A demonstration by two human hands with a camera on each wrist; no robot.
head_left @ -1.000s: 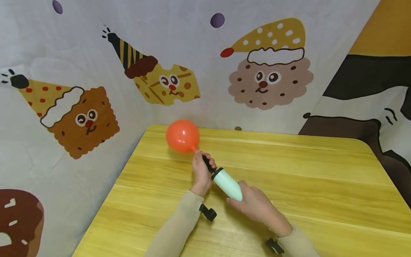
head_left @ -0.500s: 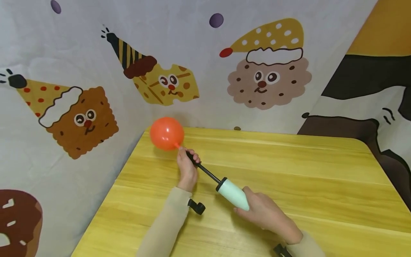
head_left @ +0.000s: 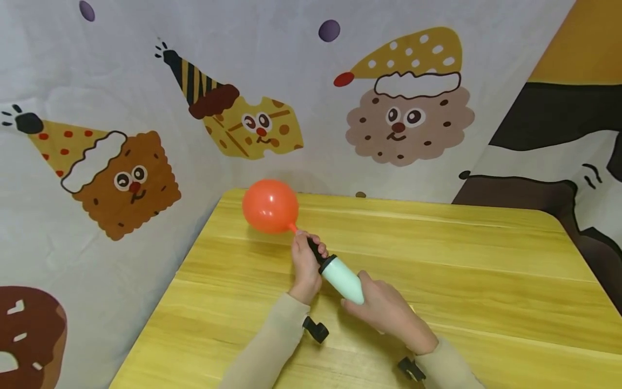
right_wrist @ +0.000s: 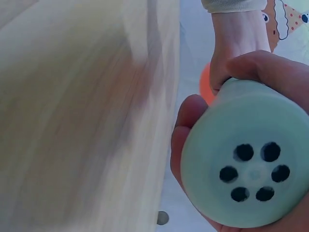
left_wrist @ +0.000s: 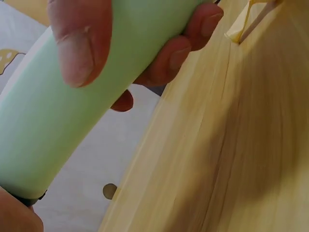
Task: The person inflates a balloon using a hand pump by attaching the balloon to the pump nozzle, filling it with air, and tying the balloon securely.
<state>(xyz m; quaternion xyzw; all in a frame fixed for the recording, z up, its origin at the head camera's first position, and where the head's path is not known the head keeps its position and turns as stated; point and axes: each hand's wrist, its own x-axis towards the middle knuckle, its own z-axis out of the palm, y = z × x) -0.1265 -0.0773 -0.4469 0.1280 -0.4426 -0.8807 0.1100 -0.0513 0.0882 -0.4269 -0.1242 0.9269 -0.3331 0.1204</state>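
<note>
An inflated orange-red balloon [head_left: 270,206] sits at the far left of the table, its neck running to the black nozzle end of a hand balloon pump [head_left: 342,280]. My left hand [head_left: 306,267] grips that black end and the balloon's neck. My right hand [head_left: 389,310] is wrapped round the pale green barrel, which lies close against the black end with the rod pushed in. In the right wrist view the barrel's round base [right_wrist: 255,175] shows several dark holes, with fingers curled about it. The left wrist view shows the right thumb [left_wrist: 79,53] on the barrel.
The wooden table [head_left: 486,275] stands against a cloth backdrop [head_left: 301,70] printed with cartoon snacks. A small yellow item [left_wrist: 241,21] lies on the table, mostly hidden behind the right hand in the head view. Black camera mounts sit at both wrists.
Half a second ago the hands were apart with the pump rod drawn out; now they have come together and the rod is in. The balloon looks slightly larger than a second ago.
</note>
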